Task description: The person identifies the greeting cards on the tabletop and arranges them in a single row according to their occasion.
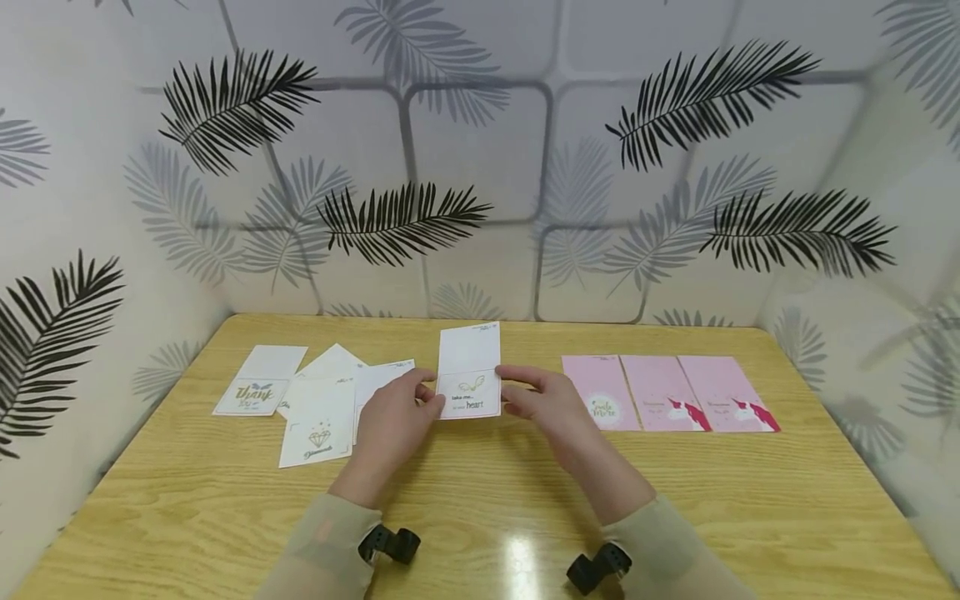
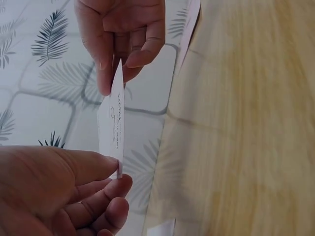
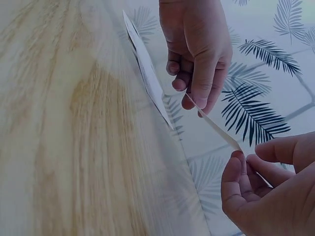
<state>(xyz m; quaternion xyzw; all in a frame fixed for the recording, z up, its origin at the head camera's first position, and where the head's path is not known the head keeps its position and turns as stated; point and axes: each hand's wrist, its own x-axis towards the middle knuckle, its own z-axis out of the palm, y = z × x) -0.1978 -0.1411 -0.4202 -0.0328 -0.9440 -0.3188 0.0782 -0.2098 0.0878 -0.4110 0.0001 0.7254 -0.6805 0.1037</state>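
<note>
A white folding card (image 1: 468, 358), opened out, stands raised above the table between both hands. Its lower half bears gold wings and the words "take me... heart". My left hand (image 1: 397, 417) pinches the lower left edge, thumb in front and fingers behind. At the right edge, my right hand (image 1: 551, 408) holds the card with its fingertips. Seen from the left wrist, the card (image 2: 112, 123) is almost edge-on, its printed side partly visible. In the right wrist view, the card (image 3: 216, 128) looks like a thin strip joining the two hands.
On the left lie overlapping white cards, including a "Thank you" card (image 1: 251, 387) and a diamond card (image 1: 318, 417). To the right, a pink "smile more" card (image 1: 592, 379) adjoins two pink unicorn cards (image 1: 656, 379). A leaf-patterned backdrop (image 1: 480, 275) borders the wooden table (image 1: 480, 492).
</note>
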